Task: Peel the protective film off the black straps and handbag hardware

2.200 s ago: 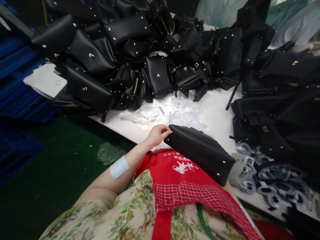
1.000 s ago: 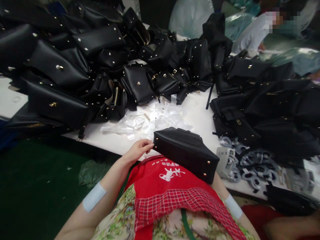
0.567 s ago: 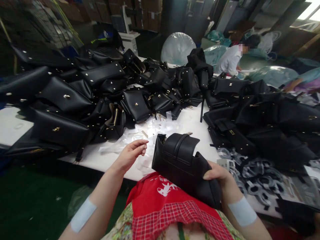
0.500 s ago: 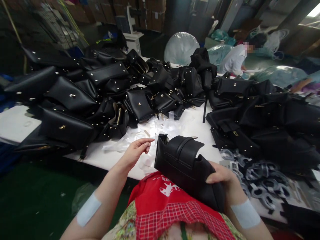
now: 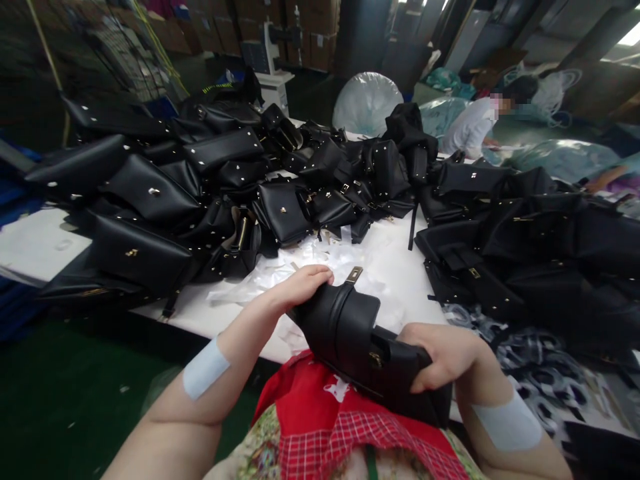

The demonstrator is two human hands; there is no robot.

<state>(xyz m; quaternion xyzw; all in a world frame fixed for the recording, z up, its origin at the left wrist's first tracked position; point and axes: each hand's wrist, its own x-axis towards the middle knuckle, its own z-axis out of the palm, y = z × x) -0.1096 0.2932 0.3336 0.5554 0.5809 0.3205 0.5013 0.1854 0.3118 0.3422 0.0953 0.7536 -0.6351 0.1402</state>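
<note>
A black leather handbag [image 5: 345, 330] rests tilted against the red apron [image 5: 320, 400], at the table's near edge. Its flap, crossed by a strap with a gold buckle plate [image 5: 355, 274] at the tip, hangs partly lifted. A small gold clasp [image 5: 375, 360] shows on the body below. My left hand [image 5: 307, 285] is closed on the bag's upper left end, its fingertips partly out of sight. On the right end, my right hand [image 5: 445, 357] grips the bag, thumb on the near side and the other fingers bent over the top edge.
Black handbags [image 5: 150, 193] lie heaped at left and back, with another heap [image 5: 515, 233] at right. White wrapping scraps [image 5: 280, 267] litter the white table [image 5: 395, 247]. Ring-shaped wrapped pieces [image 5: 540, 360] lie at right. A person in white [image 5: 467, 130] works beyond, near large plastic bags [image 5: 367, 103].
My left hand has moved from beside the bag onto its left end. The bag has turned and its flap has shifted, bringing the buckle plate and clasp into view.
</note>
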